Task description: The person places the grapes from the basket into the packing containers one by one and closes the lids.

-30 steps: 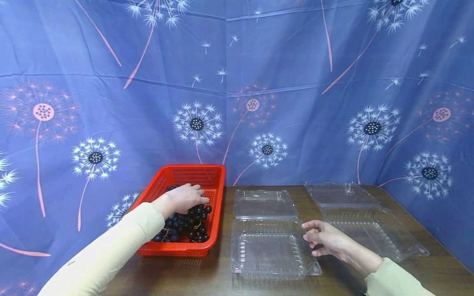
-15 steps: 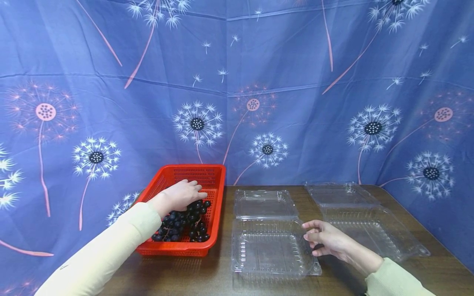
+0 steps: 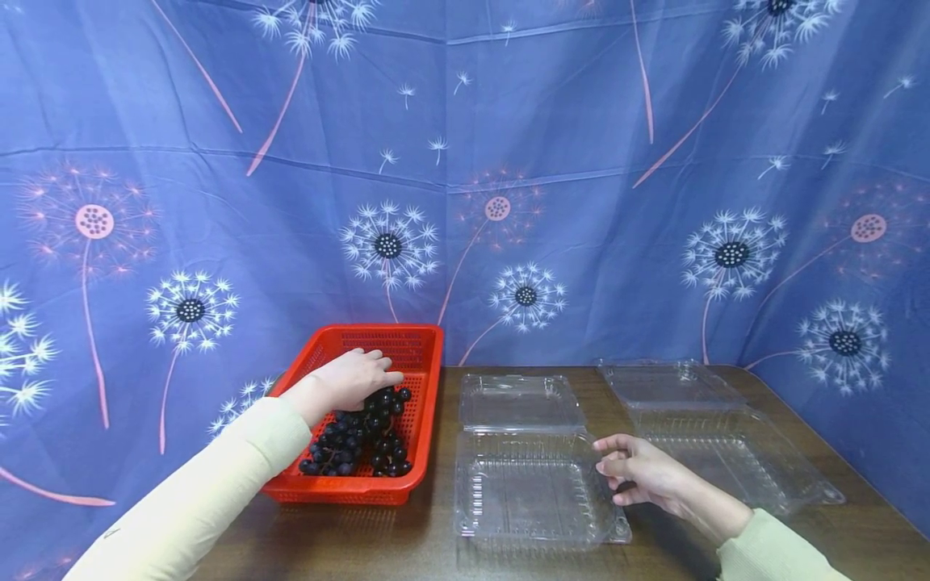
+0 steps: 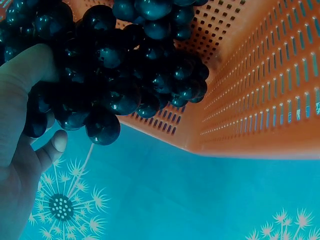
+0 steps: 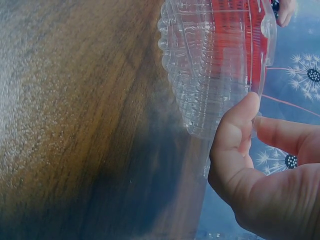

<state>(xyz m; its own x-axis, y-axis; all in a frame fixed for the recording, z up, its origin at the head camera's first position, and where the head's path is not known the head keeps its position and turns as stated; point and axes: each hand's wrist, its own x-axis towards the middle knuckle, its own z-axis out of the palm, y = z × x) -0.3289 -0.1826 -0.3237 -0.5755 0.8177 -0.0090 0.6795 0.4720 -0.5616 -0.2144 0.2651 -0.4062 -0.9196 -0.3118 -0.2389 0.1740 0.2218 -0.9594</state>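
Note:
In the head view my left hand (image 3: 341,382) is inside the red basket (image 3: 341,489), over dark grapes (image 3: 391,428). The left wrist view shows its thumb and fingers around a bunch of black grapes (image 4: 120,75); the palm side is partly hidden by the berries. At the right rim of the nearer clear plastic clamshell box (image 3: 534,496) is my right hand (image 3: 650,476). Its thumb and forefinger pinch that rim in the right wrist view. The box lies with its lid (image 3: 521,401) folded back towards the curtain.
A second clear clamshell box (image 3: 715,452) lies further right, its lid (image 3: 670,382) also folded back. Everything stands on a brown wooden table (image 3: 429,553). Behind it hangs a blue curtain (image 3: 610,266) with dandelion prints.
My left hand has shifted slightly back and left in the basket, and the grapes under it have moved with it, baring more of the pile. The right hand has stayed at the box rim.

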